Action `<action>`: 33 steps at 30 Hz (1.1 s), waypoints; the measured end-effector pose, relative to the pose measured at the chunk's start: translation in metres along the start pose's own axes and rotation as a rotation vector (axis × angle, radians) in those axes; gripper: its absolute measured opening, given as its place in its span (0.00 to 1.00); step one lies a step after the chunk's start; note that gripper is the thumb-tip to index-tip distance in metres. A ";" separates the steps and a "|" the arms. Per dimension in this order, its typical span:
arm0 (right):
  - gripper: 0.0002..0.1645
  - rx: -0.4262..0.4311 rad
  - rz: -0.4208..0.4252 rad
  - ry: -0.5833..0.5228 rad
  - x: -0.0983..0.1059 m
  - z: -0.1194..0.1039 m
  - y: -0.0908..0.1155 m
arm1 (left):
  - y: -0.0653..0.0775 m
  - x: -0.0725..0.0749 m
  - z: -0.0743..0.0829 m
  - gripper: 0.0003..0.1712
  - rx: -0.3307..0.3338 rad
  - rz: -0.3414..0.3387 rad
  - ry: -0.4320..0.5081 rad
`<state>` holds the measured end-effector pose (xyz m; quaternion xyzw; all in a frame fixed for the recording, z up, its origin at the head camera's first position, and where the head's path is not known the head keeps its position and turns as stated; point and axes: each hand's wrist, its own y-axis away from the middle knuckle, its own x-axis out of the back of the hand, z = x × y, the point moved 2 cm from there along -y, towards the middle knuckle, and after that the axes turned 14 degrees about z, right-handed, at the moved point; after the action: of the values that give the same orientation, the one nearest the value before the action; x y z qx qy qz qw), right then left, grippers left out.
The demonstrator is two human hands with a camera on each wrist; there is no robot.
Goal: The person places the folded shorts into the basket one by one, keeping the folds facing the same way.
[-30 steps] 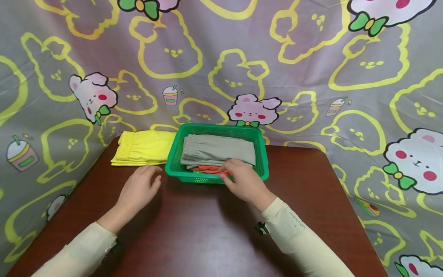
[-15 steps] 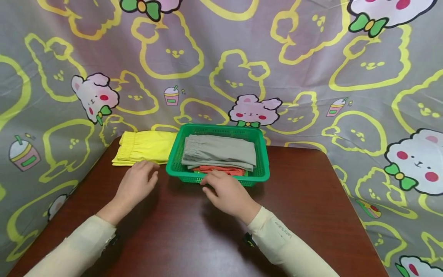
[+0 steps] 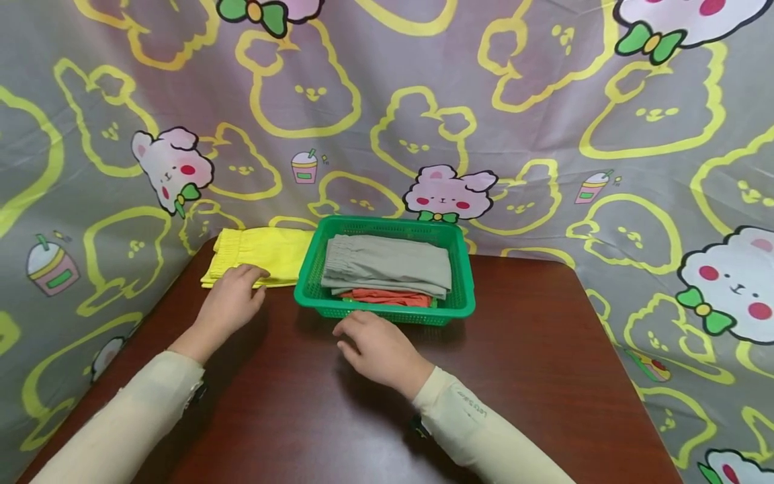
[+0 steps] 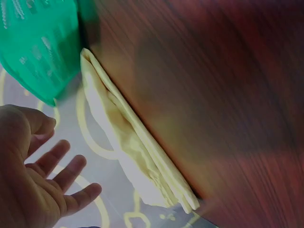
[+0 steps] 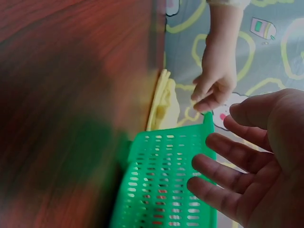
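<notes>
Folded yellow pants (image 3: 266, 250) with a gathered waistband lie on the table, left of a green plastic basket (image 3: 308, 296). My left hand (image 3: 226, 306) hovers at the near edge of the yellow pants, fingers loosely bent and holding nothing; the left wrist view shows a gap between fingers and cloth. Inside the basket sit folded grey pants (image 3: 387, 262), with a folded red-orange garment (image 3: 393, 297) and a bit of green cloth showing on the near side. Just in front of the basket's near wall, my right hand (image 3: 383, 351) is held over the table with relaxed fingers and nothing in it.
The dark reddish-brown wooden table (image 3: 532, 376) stretches toward the front and right. A grey curtain (image 3: 520, 134) with yellow and pink cartoon prints hangs behind and along both sides, close behind the basket.
My right hand has withdrawn from the basket's near rim, moving left and toward me. The left hand has shifted slightly left, up to the yellow pants. Basket and garments stay in place.
</notes>
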<state>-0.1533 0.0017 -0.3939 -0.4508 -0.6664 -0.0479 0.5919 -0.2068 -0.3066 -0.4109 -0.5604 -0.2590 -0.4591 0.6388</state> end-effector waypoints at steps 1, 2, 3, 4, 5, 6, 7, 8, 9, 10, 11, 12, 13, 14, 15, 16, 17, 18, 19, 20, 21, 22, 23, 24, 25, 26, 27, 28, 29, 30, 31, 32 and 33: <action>0.11 0.000 -0.002 0.000 -0.002 -0.001 0.000 | -0.003 -0.002 -0.002 0.18 -0.002 -0.011 -0.004; 0.11 0.000 -0.005 0.001 -0.003 -0.001 -0.001 | -0.005 -0.004 -0.005 0.19 -0.005 -0.023 -0.009; 0.11 0.001 -0.005 0.000 -0.005 -0.002 -0.001 | -0.008 -0.007 -0.008 0.19 -0.006 -0.036 -0.016; 0.11 0.002 -0.006 -0.001 -0.006 -0.002 -0.002 | -0.011 -0.009 -0.011 0.20 -0.005 -0.050 -0.024; 0.12 0.002 -0.007 -0.001 -0.008 -0.003 -0.002 | -0.014 -0.011 -0.014 0.22 0.001 -0.070 -0.030; 0.12 0.001 -0.008 -0.004 -0.010 -0.003 -0.002 | -0.018 -0.014 -0.017 0.23 0.007 -0.092 -0.035; 0.12 0.001 -0.007 -0.008 -0.012 -0.004 -0.003 | -0.021 -0.016 -0.020 0.24 0.014 -0.114 -0.041; 0.12 -0.001 -0.008 -0.007 -0.013 -0.004 -0.003 | -0.024 -0.018 -0.024 0.25 0.021 -0.135 -0.045; 0.12 -0.004 -0.007 -0.009 -0.015 -0.004 -0.003 | -0.027 -0.019 -0.027 0.27 0.029 -0.155 -0.049; 0.12 -0.008 -0.008 -0.009 -0.016 -0.005 -0.003 | -0.029 -0.021 -0.030 0.28 0.041 -0.176 -0.050; 0.12 -0.011 -0.007 -0.009 -0.018 -0.005 -0.003 | -0.032 -0.022 -0.033 0.28 0.053 -0.191 -0.050; 0.13 -0.013 -0.008 -0.010 -0.019 -0.005 -0.003 | -0.034 -0.023 -0.037 0.29 0.063 -0.201 -0.051; 0.13 -0.014 -0.009 -0.008 -0.021 -0.006 -0.003 | -0.037 -0.024 -0.040 0.29 0.074 -0.209 -0.050; 0.13 -0.014 -0.011 -0.005 -0.022 -0.006 -0.003 | -0.039 -0.025 -0.043 0.29 0.083 -0.214 -0.049; 0.13 -0.014 -0.013 -0.005 -0.024 -0.006 -0.003 | -0.041 -0.026 -0.046 0.29 0.092 -0.220 -0.046; 0.13 -0.013 -0.015 -0.003 -0.025 -0.006 -0.003 | -0.042 -0.026 -0.048 0.29 0.102 -0.224 -0.042; 0.14 -0.012 -0.016 -0.002 -0.027 -0.006 -0.003 | -0.044 -0.027 -0.050 0.29 0.104 -0.225 -0.040; 0.13 -0.010 -0.016 0.001 -0.028 -0.007 -0.003 | -0.045 -0.028 -0.052 0.29 0.107 -0.227 -0.039; 0.13 -0.009 -0.014 0.004 -0.030 -0.006 -0.003 | -0.046 -0.030 -0.054 0.29 0.109 -0.231 -0.041; 0.13 -0.008 -0.013 0.007 -0.031 -0.006 -0.003 | -0.046 -0.031 -0.056 0.29 0.111 -0.234 -0.045; 0.13 -0.007 -0.014 0.012 -0.033 -0.007 -0.003 | -0.047 -0.033 -0.057 0.30 0.115 -0.239 -0.048; 0.13 -0.006 -0.015 0.017 -0.034 -0.007 -0.004 | -0.048 -0.035 -0.059 0.30 0.122 -0.243 -0.052; 0.13 -0.004 -0.018 0.022 -0.036 -0.007 -0.004 | -0.048 -0.037 -0.062 0.31 0.128 -0.248 -0.057; 0.13 -0.002 -0.021 0.025 -0.037 -0.007 -0.005 | -0.048 -0.039 -0.064 0.31 0.140 -0.254 -0.061; 0.13 -0.002 -0.024 0.027 -0.039 -0.007 -0.005 | -0.048 -0.041 -0.067 0.31 0.151 -0.263 -0.063; 0.13 -0.001 -0.028 0.028 -0.040 -0.007 -0.005 | -0.048 -0.043 -0.069 0.32 0.163 -0.270 -0.059; 0.13 0.001 -0.031 0.030 -0.040 -0.007 -0.006 | -0.048 -0.045 -0.072 0.32 0.175 -0.279 -0.056; 0.13 0.003 -0.032 0.029 -0.041 -0.007 -0.006 | -0.048 -0.047 -0.074 0.32 0.184 -0.288 -0.054; 0.13 0.004 -0.031 0.029 -0.041 -0.008 -0.006 | -0.047 -0.048 -0.076 0.32 0.188 -0.295 -0.051; 0.13 0.006 -0.031 0.028 -0.042 -0.007 -0.006 | -0.046 -0.050 -0.077 0.31 0.188 -0.303 -0.049; 0.13 0.008 -0.030 0.030 -0.042 -0.007 -0.006 | -0.046 -0.051 -0.078 0.31 0.185 -0.309 -0.049; 0.13 0.010 -0.030 0.031 -0.042 -0.007 -0.006 | -0.045 -0.052 -0.079 0.31 0.178 -0.315 -0.054; 0.13 0.012 -0.031 0.033 -0.043 -0.007 -0.006 | -0.044 -0.053 -0.079 0.30 0.174 -0.321 -0.060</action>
<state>-0.1566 -0.0290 -0.4247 -0.4361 -0.6636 -0.0607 0.6048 -0.2832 -0.3640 -0.4534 -0.4679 -0.4028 -0.5142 0.5953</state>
